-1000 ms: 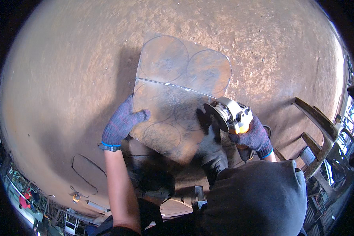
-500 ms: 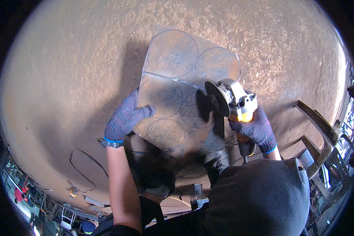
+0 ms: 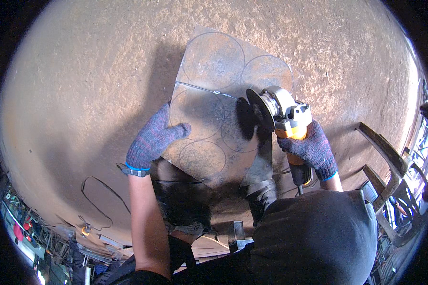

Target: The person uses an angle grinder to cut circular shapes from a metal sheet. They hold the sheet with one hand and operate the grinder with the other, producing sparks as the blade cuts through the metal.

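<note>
My right hand [image 3: 314,149], in a dark knitted glove, is wrapped round the body of an angle grinder [image 3: 285,114] with a grey head and orange-yellow housing. Its thin disc [image 3: 260,110] stands on edge over the right part of a rust-stained metal sheet [image 3: 199,114]; whether disc and sheet touch I cannot tell. Several circles are drawn on the sheet, and a bright cut line [image 3: 202,89] crosses it from the left edge toward the disc. My gloved left hand [image 3: 152,135] grips the sheet's left edge, thumb on top and the other fingers partly hidden.
Brown, rough ground [image 3: 81,85] surrounds the sheet. A heavy metal frame [image 3: 387,156] stands at the right. A dark cable [image 3: 92,178] loops at the lower left, near a small yellow object [image 3: 86,230]. Dark cloth [image 3: 318,237] covers the lower right.
The sheet has shifted slightly up and to the right, with my left hand still on its edge. The grinder has risen slightly in the picture.
</note>
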`<state>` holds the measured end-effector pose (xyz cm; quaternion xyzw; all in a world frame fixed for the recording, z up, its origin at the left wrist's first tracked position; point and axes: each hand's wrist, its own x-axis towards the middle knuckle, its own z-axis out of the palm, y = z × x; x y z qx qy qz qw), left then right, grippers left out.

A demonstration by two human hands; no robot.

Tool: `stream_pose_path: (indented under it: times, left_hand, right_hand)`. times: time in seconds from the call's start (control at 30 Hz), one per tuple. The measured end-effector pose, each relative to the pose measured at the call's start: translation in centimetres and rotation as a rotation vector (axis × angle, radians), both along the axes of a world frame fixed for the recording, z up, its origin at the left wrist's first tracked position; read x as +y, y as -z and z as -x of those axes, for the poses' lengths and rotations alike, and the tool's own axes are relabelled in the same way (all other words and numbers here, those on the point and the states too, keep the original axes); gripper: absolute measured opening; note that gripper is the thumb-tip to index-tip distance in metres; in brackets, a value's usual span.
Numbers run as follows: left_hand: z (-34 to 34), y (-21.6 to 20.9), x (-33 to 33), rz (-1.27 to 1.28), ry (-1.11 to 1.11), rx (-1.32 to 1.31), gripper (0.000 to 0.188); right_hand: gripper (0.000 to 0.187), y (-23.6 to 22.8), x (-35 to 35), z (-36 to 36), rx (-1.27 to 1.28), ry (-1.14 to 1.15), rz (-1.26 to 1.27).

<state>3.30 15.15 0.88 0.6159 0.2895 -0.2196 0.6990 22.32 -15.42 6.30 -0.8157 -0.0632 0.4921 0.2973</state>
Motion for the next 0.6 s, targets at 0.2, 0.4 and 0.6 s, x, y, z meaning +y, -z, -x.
stream_pose_path:
  times: [0.2,0.4,0.6]
  left_hand:
    - [0.02,-0.08,0.07,-0.089,0.038,-0.071,0.066]
    - [0.12,-0.08,0.2,-0.027,0.015,-0.042,0.068]
    - [0.31,0.24,0.31,-0.128,0.062,-0.057,0.065]
  right_hand:
    - [0.056,0.14,0.06,0.27,0.071,0.099,-0.087]
    - [0.055,-0.09,0.46,0.31,0.079,0.099,-0.076]
    - [0.061,-0.6,0.96,0.11,0.052,0.038,0.018]
